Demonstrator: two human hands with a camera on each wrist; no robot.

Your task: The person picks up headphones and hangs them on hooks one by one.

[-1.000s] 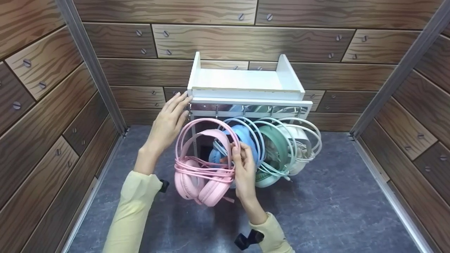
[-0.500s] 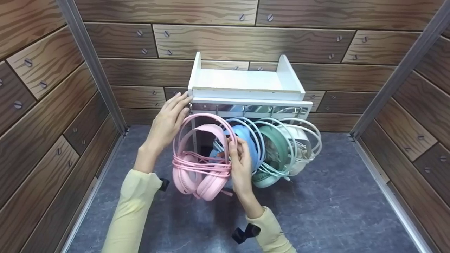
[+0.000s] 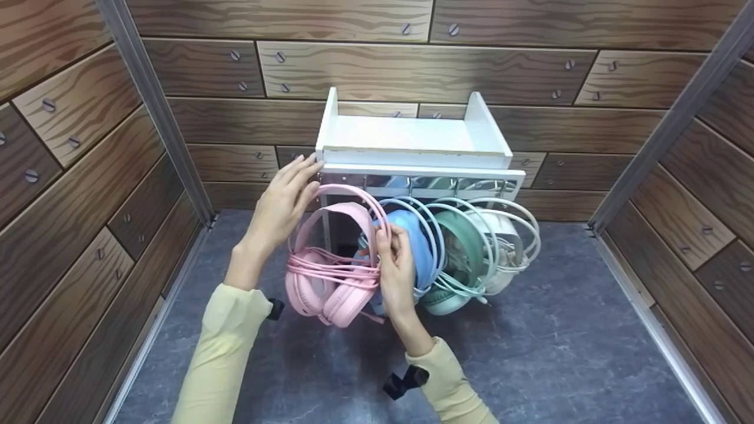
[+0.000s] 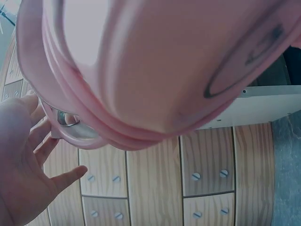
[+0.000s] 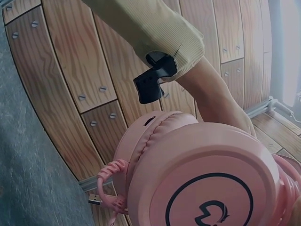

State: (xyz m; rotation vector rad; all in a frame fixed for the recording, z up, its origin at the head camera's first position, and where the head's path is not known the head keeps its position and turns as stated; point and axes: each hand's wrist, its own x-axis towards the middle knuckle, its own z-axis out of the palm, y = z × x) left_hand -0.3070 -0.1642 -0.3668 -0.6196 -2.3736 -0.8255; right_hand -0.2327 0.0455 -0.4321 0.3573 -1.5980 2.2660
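Pink headphones point(image 3: 347, 300), bound round with their own pink cable, hang upright in front of a white rack point(image 3: 412, 159). My right hand point(image 3: 397, 274) pinches the right side of their headband between thumb and fingers. At the rack's left end, my left hand point(image 3: 280, 203) rests fingertips on the rail, fingers straight. The top of the pink band lies close to the left hooks; whether it touches one I cannot tell. A pink ear cup point(image 4: 155, 61) fills much of the left wrist view. In the right wrist view, a USB plug point(image 5: 95, 199) dangles beside an ear cup point(image 5: 207, 183).
Blue headphones point(image 3: 423, 256), green headphones point(image 3: 468, 232) and white headphones point(image 3: 498, 224) hang side by side from the rack's hooks on the right. A shelf point(image 3: 400, 132) tops the rack. Wood-patterned walls point(image 3: 424, 70) surround the dark grey floor point(image 3: 565, 330).
My right hand has moved the pink headphones upward and slightly left, toward the rack's left hooks. My left hand stays in place on the rail.
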